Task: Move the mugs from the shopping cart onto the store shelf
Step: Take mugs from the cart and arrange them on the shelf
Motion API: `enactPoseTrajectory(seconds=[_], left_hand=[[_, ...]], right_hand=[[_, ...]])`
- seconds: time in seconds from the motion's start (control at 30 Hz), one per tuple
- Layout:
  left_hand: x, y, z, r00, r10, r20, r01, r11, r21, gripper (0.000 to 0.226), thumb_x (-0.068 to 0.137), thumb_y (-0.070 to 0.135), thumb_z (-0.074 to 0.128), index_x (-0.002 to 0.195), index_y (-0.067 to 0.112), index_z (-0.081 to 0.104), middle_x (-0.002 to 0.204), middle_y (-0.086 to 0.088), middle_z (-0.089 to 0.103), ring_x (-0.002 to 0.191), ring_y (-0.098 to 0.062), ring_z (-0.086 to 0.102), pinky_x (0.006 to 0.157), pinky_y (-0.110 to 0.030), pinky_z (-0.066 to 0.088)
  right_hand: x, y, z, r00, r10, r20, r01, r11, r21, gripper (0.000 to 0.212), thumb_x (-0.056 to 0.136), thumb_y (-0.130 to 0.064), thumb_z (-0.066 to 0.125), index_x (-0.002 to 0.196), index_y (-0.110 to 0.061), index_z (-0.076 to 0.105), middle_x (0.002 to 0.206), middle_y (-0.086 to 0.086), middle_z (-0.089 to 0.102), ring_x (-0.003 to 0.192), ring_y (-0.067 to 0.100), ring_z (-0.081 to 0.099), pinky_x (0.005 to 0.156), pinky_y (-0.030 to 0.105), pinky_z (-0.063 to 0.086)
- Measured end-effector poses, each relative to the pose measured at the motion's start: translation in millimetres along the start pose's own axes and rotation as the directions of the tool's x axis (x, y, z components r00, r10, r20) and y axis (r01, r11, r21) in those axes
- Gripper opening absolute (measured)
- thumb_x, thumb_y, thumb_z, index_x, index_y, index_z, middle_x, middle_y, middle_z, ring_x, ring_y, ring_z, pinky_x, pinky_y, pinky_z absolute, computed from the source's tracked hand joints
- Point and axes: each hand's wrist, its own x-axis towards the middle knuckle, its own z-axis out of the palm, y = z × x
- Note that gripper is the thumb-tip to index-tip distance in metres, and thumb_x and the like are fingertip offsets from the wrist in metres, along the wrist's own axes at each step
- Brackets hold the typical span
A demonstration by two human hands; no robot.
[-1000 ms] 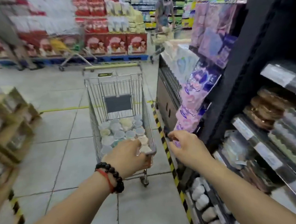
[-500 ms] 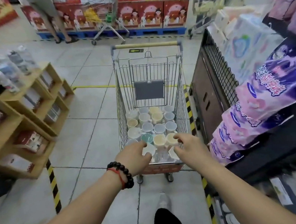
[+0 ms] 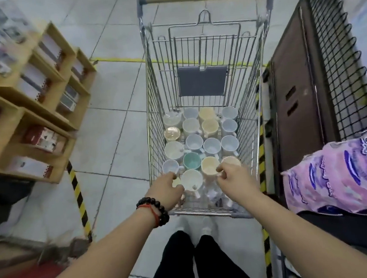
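Both hands are now reaching deeper into the cart than half a second back, and the head camera is tipping further down, so the store aisle beyond is dropping out of view while the person's dark trouser legs are filling the six o'clock edge. Seen from the head camera, the silver wire shopping cart point(image 3: 153, 110) is standing at twelve o'clock with pastel ceramic mugs point(image 3: 211, 146) packed upright across its floor, handles pointing assorted ways. At eleven o'clock from the knees, the left hand point(image 3: 167, 190), wearing a dark beaded bracelet point(image 3: 154, 210), is hovering with fingers loosely curled beside a white glazed mug point(image 3: 191, 179); whether it is touching the rim I cannot tell. At one o'clock the right hand point(image 3: 233, 179) is curling its fingers beside a cream glazed mug point(image 3: 210, 165), seemingly gripping nothing yet. These mugs are likely being stiff, moderately heavy, slick and chip-prone, so hooking the handle or pinching the rim and lifting straight up looks wisest. At three o'clock a dark wire-mesh bin point(image 3: 336, 57) and pink-purple soft packs point(image 3: 342, 172) are flanking the cart; at nine o'clock wooden display shelves point(image 3: 40, 107) are standing.
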Motion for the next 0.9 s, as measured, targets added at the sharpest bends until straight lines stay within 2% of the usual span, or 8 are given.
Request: enactPoseTrajectory(seconds=[0.13,0.27,0.33,0.43,0.5,0.63,0.8,0.9], left_hand=[[34,-10,19,0.995,-0.07,0.069,0.075,0.995,-0.072,0.038,0.09,0.031,0.052,0.124,0.016,0.055,0.119,-0.003,0.058,0.1,-0.021,0.057,0.084,-0.028,0.045],[67,-27,43,0.973,-0.158,0.166,0.168,0.985,-0.048,0.025,0.089,0.036,0.051,0.095,0.014,0.062,0.098,-0.007,0.067,0.089,-0.026,0.062,0.08,-0.033,0.052],[83,-38,53,0.95,-0.217,0.223,0.23,0.972,-0.036,0.029,0.087,0.038,0.053,0.087,0.011,0.065,0.086,-0.01,0.068,0.081,-0.028,0.064,0.073,-0.032,0.054],[104,-54,64,0.913,-0.281,0.294,0.307,0.951,-0.043,0.025,0.087,0.034,0.053,0.083,0.012,0.063,0.087,-0.013,0.066,0.082,-0.027,0.064,0.065,-0.026,0.049],[117,-62,73,0.891,-0.315,0.328,0.345,0.938,-0.034,0.027,0.091,0.034,0.052,0.095,0.01,0.063,0.098,-0.013,0.064,0.09,-0.028,0.061,0.066,-0.023,0.04],[140,-65,97,0.853,-0.359,0.38,0.407,0.912,-0.052,0.031,0.098,0.021,0.046,0.118,0.0,0.056,0.104,-0.01,0.056,0.099,-0.022,0.054,0.067,-0.018,0.032],[167,-68,125,0.794,-0.393,0.464,0.465,0.884,-0.047,0.036,0.099,0.02,0.05,0.126,-0.002,0.053,0.12,-0.004,0.057,0.115,-0.024,0.055,0.077,-0.021,0.037],[183,-73,141,0.769,-0.451,0.453,0.536,0.841,-0.072,0.044,0.101,0.028,0.044,0.134,0.0,0.048,0.136,-0.014,0.053,0.124,-0.029,0.051,0.096,-0.03,0.041]], right_hand=[[28,0,41,0.993,0.067,0.101,-0.066,0.998,-0.013,0.019,0.088,-0.028,0.049,0.099,-0.019,0.061,0.094,0.004,0.067,0.087,0.028,0.061,0.073,0.036,0.051],[52,7,91,0.948,0.177,0.265,-0.19,0.982,0.022,0.013,0.085,-0.026,0.051,0.086,-0.018,0.062,0.084,0.002,0.064,0.084,0.027,0.06,0.07,0.034,0.049],[68,21,123,0.919,0.209,0.334,-0.226,0.974,0.01,0.012,0.079,-0.027,0.053,0.08,-0.018,0.06,0.084,0.005,0.064,0.088,0.029,0.062,0.075,0.037,0.052],[83,27,148,0.881,0.278,0.384,-0.295,0.955,-0.014,0.009,0.078,-0.033,0.052,0.08,-0.026,0.057,0.085,0.003,0.06,0.092,0.028,0.059,0.085,0.04,0.05],[88,24,155,0.844,0.302,0.443,-0.344,0.939,0.014,0.007,0.086,-0.026,0.055,0.092,-0.024,0.059,0.086,0.006,0.056,0.091,0.026,0.056,0.078,0.03,0.046],[103,30,182,0.803,0.332,0.494,-0.404,0.914,0.041,0.03,0.085,-0.019,0.055,0.114,-0.009,0.059,0.102,0.012,0.063,0.103,0.03,0.061,0.074,0.027,0.042],[119,28,207,0.811,0.34,0.476,-0.363,0.931,-0.046,0.027,0.09,-0.021,0.056,0.112,-0.008,0.063,0.113,0.012,0.065,0.108,0.031,0.059,0.081,0.028,0.044],[124,30,220,0.842,0.375,0.388,-0.371,0.924,-0.089,0.028,0.089,-0.024,0.056,0.11,-0.007,0.062,0.11,0.015,0.065,0.105,0.033,0.06,0.082,0.032,0.048]])
